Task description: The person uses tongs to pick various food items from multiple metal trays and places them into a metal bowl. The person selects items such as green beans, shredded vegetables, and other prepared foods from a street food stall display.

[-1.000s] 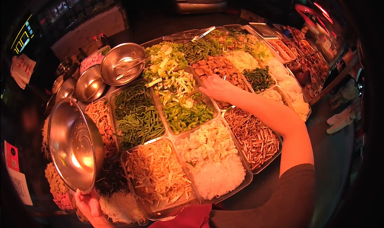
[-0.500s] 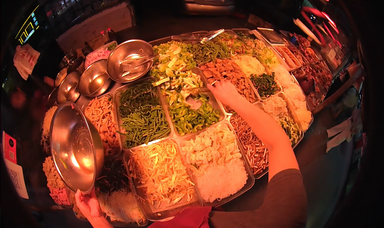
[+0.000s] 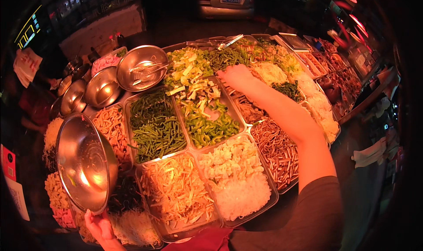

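My left hand (image 3: 100,226), at the lower left, grips the bottom rim of a large steel bowl (image 3: 83,163). The bowl is tilted on its side, its shiny inside facing up and right, with a small green scrap stuck in it. My right hand (image 3: 235,77) reaches across to the far end of a tray of brown sliced food (image 3: 249,107). Its fingers are curled downward and closed; whatever they pinch is hidden. Beside that hand lie chopped pale-green cabbage (image 3: 189,68) and green pepper strips (image 3: 205,127). Cut green beans (image 3: 161,136) fill the tray between bowl and peppers.
Steel bowls (image 3: 103,88) stand at the back left, one holding tongs (image 3: 147,72). More tongs (image 3: 230,41) lie at the far edge. Near me are trays of bean sprouts (image 3: 180,193) and white noodles (image 3: 242,196). Reddish-brown strips (image 3: 275,149) lie below my right forearm. A car (image 3: 224,4) stands beyond.
My right hand has moved farther away and slightly left, from beside the pepper tray to the far end of the brown food. My left hand and the bowl have stayed nearly still.
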`<action>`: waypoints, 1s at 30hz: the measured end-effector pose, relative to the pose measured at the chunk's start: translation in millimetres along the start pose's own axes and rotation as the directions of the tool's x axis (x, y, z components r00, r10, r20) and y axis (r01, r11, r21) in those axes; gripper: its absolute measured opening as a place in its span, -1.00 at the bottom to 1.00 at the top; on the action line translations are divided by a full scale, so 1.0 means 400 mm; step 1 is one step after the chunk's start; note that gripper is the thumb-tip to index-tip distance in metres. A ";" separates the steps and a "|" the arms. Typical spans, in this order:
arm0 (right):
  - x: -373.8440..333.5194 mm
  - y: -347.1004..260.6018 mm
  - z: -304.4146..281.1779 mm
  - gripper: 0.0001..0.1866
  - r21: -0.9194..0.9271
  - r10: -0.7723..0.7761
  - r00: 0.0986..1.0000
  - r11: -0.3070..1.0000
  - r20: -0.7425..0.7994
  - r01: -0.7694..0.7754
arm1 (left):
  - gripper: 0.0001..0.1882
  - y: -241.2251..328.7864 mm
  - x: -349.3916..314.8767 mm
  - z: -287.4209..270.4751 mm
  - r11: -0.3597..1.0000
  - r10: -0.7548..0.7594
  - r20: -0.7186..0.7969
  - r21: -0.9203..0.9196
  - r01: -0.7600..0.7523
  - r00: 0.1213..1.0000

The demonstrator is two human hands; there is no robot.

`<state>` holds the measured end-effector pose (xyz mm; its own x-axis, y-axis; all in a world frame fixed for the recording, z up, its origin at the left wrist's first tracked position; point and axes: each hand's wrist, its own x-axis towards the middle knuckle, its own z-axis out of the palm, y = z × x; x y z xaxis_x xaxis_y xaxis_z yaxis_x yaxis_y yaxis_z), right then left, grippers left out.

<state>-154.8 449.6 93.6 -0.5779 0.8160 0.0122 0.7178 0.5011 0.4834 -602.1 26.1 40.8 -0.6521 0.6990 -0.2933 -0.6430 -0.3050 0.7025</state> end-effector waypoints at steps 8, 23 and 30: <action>-0.096 -0.034 0.089 -0.67 -0.103 -0.215 0.974 0.970 0.066 0.221 | -0.64 -0.001 0.010 -0.016 1.000 0.008 -0.010 -0.029 -0.009 1.000; -0.009 -0.021 -0.070 -0.83 0.027 -0.040 0.997 0.999 0.066 0.038 | -0.63 0.018 -0.024 -0.050 0.998 0.057 -0.058 0.029 -0.056 0.997; -0.085 -0.001 -0.039 -0.70 0.149 0.105 0.862 0.968 0.496 -0.203 | -0.65 0.015 -0.024 -0.047 0.997 0.071 -0.068 0.018 -0.070 0.995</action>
<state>-141.6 417.2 106.6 -0.2305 0.8987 -0.3732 0.8697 0.3623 0.3353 -607.3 5.5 35.8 -0.7221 0.6298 -0.2861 -0.5883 -0.3416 0.7329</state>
